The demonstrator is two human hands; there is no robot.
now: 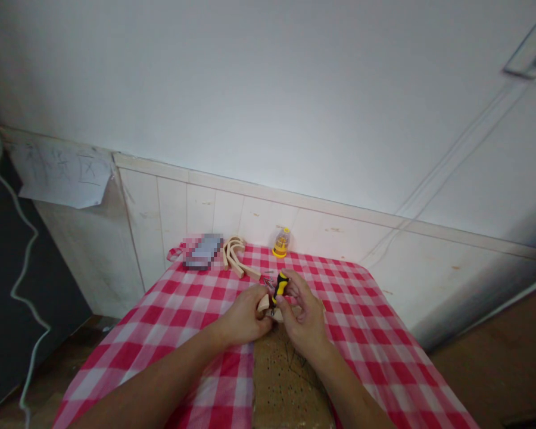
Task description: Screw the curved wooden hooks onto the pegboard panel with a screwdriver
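In my right hand [304, 313] is a short yellow-and-black screwdriver [280, 288], held nearly upright with its lower end over a pale wooden piece [263, 304]. My left hand [246, 316] is closed on that wooden piece and steadies it above the far end of a brown board [290, 381] dotted with holes. The screwdriver's tip and any screw under it are too small to make out. Just beyond my hands, small metal bits [268, 281] lie on the cloth. Several curved wooden pieces [234, 256] rest farther back.
A red-and-white checked cloth [205, 310] covers the table. At its back edge stand a clear container with a yellow base [281, 243] and a blurred phone-like object [203, 251]. Behind is a white wall [268, 107]; a white cable [20, 256] hangs at left.
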